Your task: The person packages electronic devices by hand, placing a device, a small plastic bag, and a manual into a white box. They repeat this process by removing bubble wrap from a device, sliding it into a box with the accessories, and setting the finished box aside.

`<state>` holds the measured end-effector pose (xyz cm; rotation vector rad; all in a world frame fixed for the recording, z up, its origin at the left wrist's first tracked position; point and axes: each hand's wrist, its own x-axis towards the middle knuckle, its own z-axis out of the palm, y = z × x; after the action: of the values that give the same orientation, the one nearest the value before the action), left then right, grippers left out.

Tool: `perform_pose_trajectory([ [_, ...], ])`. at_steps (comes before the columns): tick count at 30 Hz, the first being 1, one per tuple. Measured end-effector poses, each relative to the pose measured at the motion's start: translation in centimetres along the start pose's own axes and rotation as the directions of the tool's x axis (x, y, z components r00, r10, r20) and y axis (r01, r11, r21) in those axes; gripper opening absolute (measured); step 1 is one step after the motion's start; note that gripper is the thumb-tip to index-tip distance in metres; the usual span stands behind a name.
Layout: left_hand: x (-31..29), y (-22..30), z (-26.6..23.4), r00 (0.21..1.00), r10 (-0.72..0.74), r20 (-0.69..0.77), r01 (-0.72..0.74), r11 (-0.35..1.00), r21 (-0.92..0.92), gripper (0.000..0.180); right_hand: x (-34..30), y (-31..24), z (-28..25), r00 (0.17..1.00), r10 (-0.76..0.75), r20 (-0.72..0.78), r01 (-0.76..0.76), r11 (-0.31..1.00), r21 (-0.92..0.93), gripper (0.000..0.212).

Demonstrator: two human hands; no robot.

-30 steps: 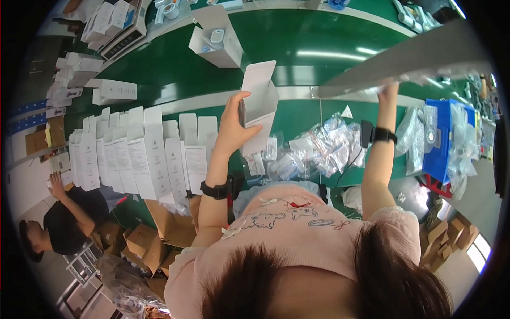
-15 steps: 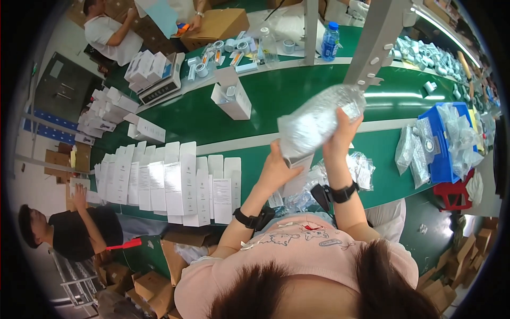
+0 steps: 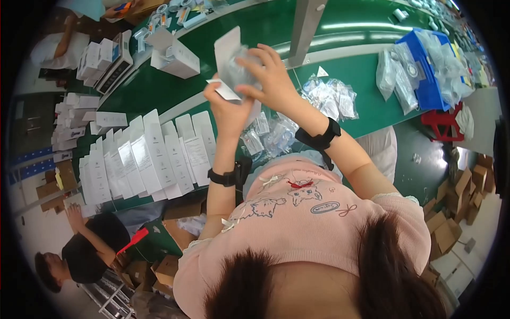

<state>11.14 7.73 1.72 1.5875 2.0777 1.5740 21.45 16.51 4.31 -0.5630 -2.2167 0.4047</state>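
My left hand (image 3: 231, 114) is closed around a small white box (image 3: 228, 43), which is tilted with its flaps up. A clear plastic bag (image 3: 240, 70) sits at the box's mouth, blurred by motion; its contents cannot be made out. My right hand (image 3: 273, 80) is over the mouth with its fingers spread, touching the bag. Below my hands, several small clear packets (image 3: 271, 133) lie on the green bench, and more packets (image 3: 332, 98) lie to the right of my right wrist.
White boxes with raised flaps (image 3: 141, 157) stand in rows at the left. Another open box (image 3: 178, 58) is farther back. A blue bin (image 3: 422, 72) of bagged parts sits at the right, and a grey post (image 3: 307, 32) rises beyond my hands. A person (image 3: 95, 242) works at lower left.
The wrapped bag has moved left and down into the box's mouth. My right hand has gone from gripping it to spreading over it. The view has shifted.
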Motion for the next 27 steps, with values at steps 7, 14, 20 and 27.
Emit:
perform_pose_trajectory([
  [7, -0.8, -6.9, 0.6, 0.953, -0.089, -0.289, -0.016, 0.939, -0.343, 0.073, -8.6, 8.1, -1.1, 0.933, 0.357, -0.034, -0.354, 0.932, 0.079, 0.035],
  [14, -1.0, -8.6, 0.2, 0.996, -0.088, 0.011, 0.088, 0.985, -0.148, 0.07, -12.6, 15.9, -0.5, 0.565, 0.794, 0.224, -0.537, 0.56, -0.63, 0.038],
  [20, 0.6, -6.0, -1.1, 0.997, -0.064, 0.045, 0.06, 0.995, 0.076, 0.041, -11.0, 16.3, -1.9, 0.681, 0.583, 0.443, -0.519, 0.811, -0.269, 0.023],
  [27, 2.0, -5.2, -1.9, 0.964, -0.256, 0.067, 0.247, 0.962, 0.118, 0.009, -1.6, 5.9, -1.5, 0.96, 0.266, -0.084, -0.188, 0.839, 0.51, 0.021],
])
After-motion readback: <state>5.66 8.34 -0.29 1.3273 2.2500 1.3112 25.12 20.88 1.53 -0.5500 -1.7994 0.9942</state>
